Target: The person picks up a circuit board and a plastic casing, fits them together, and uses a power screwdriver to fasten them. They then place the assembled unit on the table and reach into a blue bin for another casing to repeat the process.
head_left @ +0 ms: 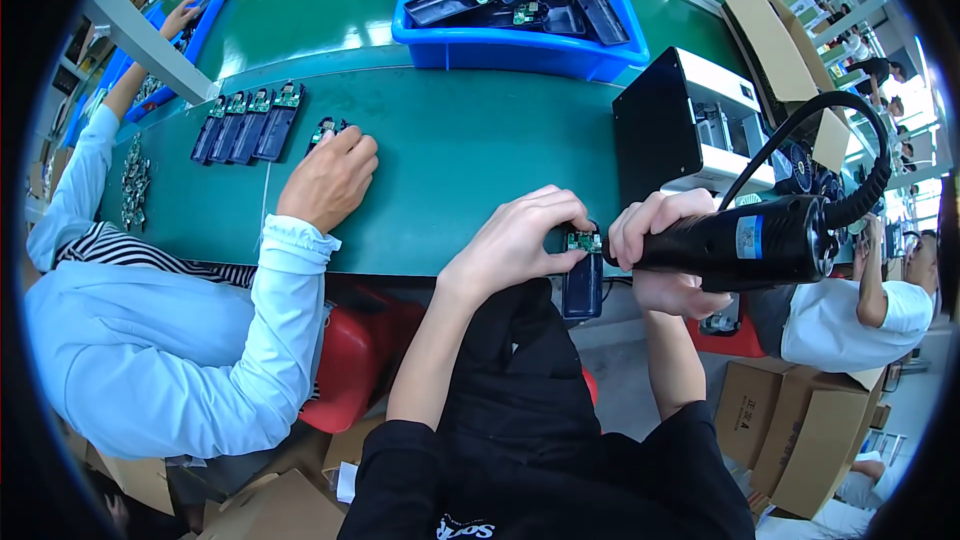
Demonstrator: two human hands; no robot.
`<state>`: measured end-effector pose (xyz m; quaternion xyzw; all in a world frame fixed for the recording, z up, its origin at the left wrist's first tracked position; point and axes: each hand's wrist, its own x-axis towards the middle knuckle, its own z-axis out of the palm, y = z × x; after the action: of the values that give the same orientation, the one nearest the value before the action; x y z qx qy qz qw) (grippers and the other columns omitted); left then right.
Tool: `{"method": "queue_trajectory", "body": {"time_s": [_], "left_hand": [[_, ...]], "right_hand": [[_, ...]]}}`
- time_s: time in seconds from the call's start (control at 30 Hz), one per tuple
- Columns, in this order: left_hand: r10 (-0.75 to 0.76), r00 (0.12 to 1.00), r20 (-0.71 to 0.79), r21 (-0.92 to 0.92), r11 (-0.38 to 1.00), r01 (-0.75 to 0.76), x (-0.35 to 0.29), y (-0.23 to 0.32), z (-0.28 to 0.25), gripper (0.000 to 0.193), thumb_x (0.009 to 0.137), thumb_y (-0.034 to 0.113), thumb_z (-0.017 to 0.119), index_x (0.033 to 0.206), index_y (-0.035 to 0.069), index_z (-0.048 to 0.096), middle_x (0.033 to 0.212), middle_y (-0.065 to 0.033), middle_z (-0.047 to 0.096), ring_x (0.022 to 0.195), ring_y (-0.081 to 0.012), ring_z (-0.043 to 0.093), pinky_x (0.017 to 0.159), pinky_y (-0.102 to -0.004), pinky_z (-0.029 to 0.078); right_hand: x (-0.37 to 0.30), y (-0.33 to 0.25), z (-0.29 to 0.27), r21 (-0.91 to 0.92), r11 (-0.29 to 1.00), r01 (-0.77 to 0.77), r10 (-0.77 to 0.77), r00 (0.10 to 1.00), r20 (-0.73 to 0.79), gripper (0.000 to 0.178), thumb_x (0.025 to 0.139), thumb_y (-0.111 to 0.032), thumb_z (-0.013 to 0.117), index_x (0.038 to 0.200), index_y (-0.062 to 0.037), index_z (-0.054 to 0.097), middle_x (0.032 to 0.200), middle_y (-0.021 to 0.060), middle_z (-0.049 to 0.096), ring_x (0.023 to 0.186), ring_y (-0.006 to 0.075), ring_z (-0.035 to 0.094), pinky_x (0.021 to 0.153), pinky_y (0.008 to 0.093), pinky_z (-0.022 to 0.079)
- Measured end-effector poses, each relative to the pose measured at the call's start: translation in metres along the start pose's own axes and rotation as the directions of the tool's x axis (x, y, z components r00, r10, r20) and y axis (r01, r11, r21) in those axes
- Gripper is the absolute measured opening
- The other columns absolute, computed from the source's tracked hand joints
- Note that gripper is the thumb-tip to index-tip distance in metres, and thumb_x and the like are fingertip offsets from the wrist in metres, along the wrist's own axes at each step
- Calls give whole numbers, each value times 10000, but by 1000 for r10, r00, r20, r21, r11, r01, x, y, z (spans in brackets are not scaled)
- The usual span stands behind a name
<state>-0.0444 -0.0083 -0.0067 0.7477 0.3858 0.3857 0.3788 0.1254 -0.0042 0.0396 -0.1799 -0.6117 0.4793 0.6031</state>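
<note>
At the table's near edge, my left hand [520, 240] pinches a dark blue plastic casing [582, 292] by its upper end, where a small green circuit board [586, 242] sits. The casing's lower end sticks out past the table edge toward me. My right hand [655, 230] is wrapped round a thick black electric screwdriver [740, 245] lying nearly level, its front end pointing at the circuit board. My fingers hide the screwdriver's tip, so I cannot tell whether it touches the board. A black coiled cable [875, 135] curves up from its back end.
A blue bin [520, 48] heaped with casings and boards stands at the far side. Right of it is a black-and-white machine [665, 120]. On the left, a co-worker's hand [335, 175] touches another casing beside a row of casings [245, 130]; small metal parts [135, 185] lie farther left.
</note>
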Motion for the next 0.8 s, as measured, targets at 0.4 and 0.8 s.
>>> {"method": "queue_trajectory", "body": {"time_s": [0.4, 0.8], "left_hand": [[9, 1000, -18, -22, 1000, -9, -1, -2, 2, 251, 701, 19, 759, 897, 36, 603, 974, -66, 658, 962, -251, 631, 841, -348, 518], [40, 999, 28, -42, 998, -39, 3, -2, -1, 250, 717, 48, 760, 914, 32, 606, 936, -77, 637, 951, -261, 609, 836, -357, 507]], "right_hand": [[-1, 7, 4, -1, 1000, -6, 6, 1000, -28, 983, 586, -968, 471, 865, -27, 428, 611, 36, 532, 500, 102, 519, 447, 202, 416], [1, 6, -1, -59, 996, -60, 64, 996, 55, 866, 742, -901, 440, 876, -46, 412, 580, 62, 487, 444, 139, 466, 420, 254, 416]]}}
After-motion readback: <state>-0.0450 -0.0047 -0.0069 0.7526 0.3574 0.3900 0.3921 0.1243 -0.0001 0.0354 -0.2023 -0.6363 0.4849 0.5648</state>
